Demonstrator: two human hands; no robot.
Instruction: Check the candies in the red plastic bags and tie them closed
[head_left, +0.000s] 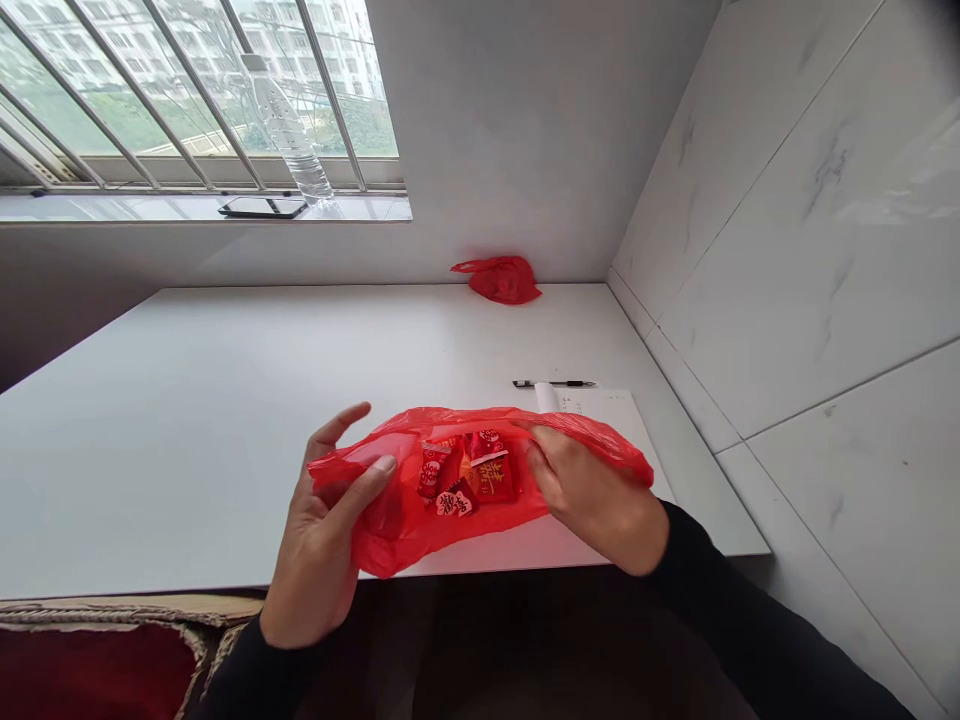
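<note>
A thin red plastic bag (pixel 409 545) is spread wide at the table's near edge, its mouth facing up. Inside lie several small red-wrapped sweets (pixel 433 470) and a square red packet with gold print (pixel 493 480). My left hand (pixel 322 530) grips the bag's left side, thumb over the plastic and index finger sticking out. At the right side of the mouth is my right hand (pixel 596 495), fingers curled in against the plastic; their tips are partly hidden.
Behind the bag lie an open notebook (pixel 611 405) and a black pen (pixel 555 384). A crumpled red bag (pixel 504 280) rests at the back of the white table (pixel 225 420). On the windowsill are a water bottle (pixel 292 135) and a phone (pixel 262 208). A tiled wall (pixel 840 250) bounds the right.
</note>
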